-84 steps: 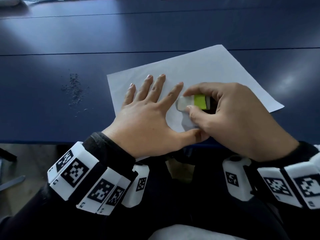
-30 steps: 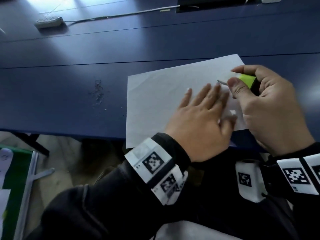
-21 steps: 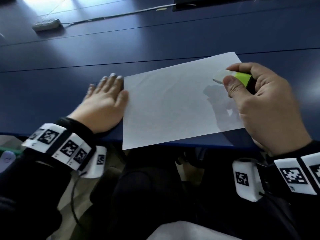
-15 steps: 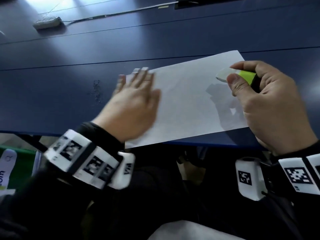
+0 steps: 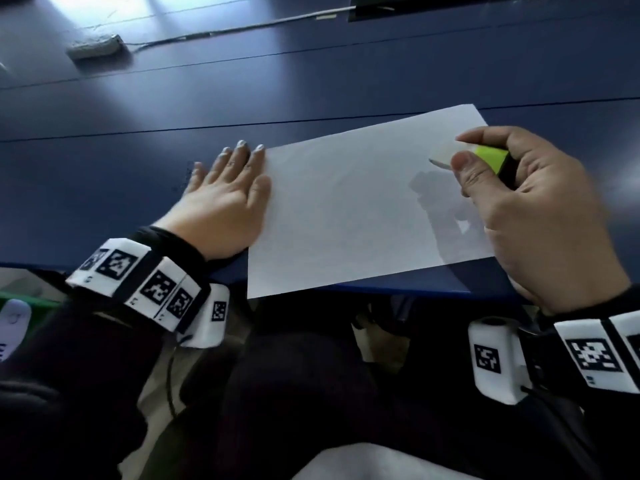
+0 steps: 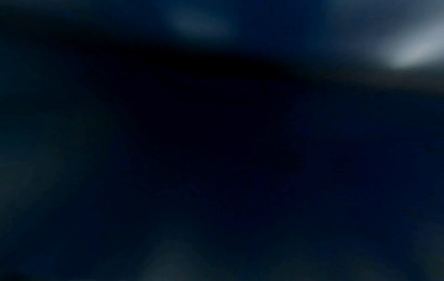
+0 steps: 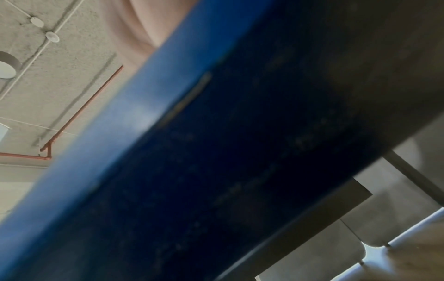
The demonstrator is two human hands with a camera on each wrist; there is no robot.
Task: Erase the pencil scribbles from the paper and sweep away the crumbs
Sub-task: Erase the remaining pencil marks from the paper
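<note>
Currently, paper (image 5: 346, 209) lies flat at the near edge of the dark blue counter (image 5: 311, 74), its near left corner jutting slightly past that edge. Sheet surface reads blank white in the head view; no pencil marks or writing can be made out on it.

Left hand (image 5: 225, 199) lies palm down on the counter just beside the paper's left edge, fingers straight and together, grasping nothing. A few dark crumbs (image 5: 185, 178) show on the counter just left of its fingers; most of that patch is hidden by the hand.

Right hand (image 5: 526, 206) is curled around an eraser (image 5: 467, 157), thumb and forefinger pinching it over the paper's far right corner. Eraser has a white tip and a lime-green sleeve with a black band behind; any brand print on it is too small to read. Whether the tip touches the sheet cannot be told.

Both wrists carry white bands (image 5: 145, 285) printed with black square code markers; no legible text.

Far left on the counter sits a grey power strip (image 5: 95, 48) with a cable (image 5: 242, 27) running right.

Left wrist view is dark and blurred. Right wrist view shows the counter's blue edge (image 7: 149, 114) from below, ceiling beyond.
</note>
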